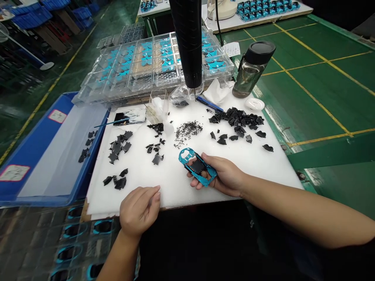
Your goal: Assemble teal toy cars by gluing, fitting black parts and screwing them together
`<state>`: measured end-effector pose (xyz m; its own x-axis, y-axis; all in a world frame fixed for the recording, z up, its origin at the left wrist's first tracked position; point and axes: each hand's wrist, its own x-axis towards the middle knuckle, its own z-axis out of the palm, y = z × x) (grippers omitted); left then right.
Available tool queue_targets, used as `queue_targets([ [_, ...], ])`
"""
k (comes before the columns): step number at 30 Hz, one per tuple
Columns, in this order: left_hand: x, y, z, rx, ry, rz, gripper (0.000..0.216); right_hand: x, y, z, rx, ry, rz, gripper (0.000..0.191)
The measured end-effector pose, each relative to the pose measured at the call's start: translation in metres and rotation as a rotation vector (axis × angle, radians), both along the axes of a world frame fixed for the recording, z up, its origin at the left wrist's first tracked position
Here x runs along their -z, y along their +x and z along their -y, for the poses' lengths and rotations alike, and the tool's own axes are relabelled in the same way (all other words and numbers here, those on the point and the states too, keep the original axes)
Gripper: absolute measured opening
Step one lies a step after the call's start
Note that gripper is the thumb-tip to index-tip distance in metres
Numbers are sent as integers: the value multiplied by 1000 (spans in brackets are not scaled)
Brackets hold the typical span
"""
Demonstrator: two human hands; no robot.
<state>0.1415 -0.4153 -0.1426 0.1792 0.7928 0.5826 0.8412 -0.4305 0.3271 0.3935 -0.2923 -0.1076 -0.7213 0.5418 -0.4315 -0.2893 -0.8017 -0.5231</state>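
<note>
My right hand (219,175) holds a teal metal phone mid-frame (205,175), with a black part (197,167) seated in its middle. My left hand (140,210) rests at the near edge of the white foam pad (181,195), fingers curled together and holding nothing. Black plastic pieces (237,121) lie heaped on the pad to the far right, and more (118,146) lie to the left. A small pile of tiny black screws (189,130) sits beyond the teal frame. A black electric screwdriver (187,43) hangs above the pad's far edge.
Clear plastic trays (152,64) holding teal parts are stacked behind the pad. A blue bin (55,156) stands to the left. A water bottle (249,70) and a blue pen (209,104) sit near the far edge. A green mat (316,93) spreads to the right.
</note>
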Motion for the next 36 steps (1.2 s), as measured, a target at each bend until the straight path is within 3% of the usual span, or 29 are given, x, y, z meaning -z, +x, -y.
queue_targets([
  [9, -2, 5, -2, -11, -5, 5, 25, -1, 3, 0, 33, -7, -9, 28],
  [16, -1, 4, -3, -23, -5, 5, 24, -2, 2, -1, 13, -43, 17, 38],
  [36, -3, 5, -2, -18, 3, -3, 26, 0, 3, -1, 34, -33, -55, 29],
])
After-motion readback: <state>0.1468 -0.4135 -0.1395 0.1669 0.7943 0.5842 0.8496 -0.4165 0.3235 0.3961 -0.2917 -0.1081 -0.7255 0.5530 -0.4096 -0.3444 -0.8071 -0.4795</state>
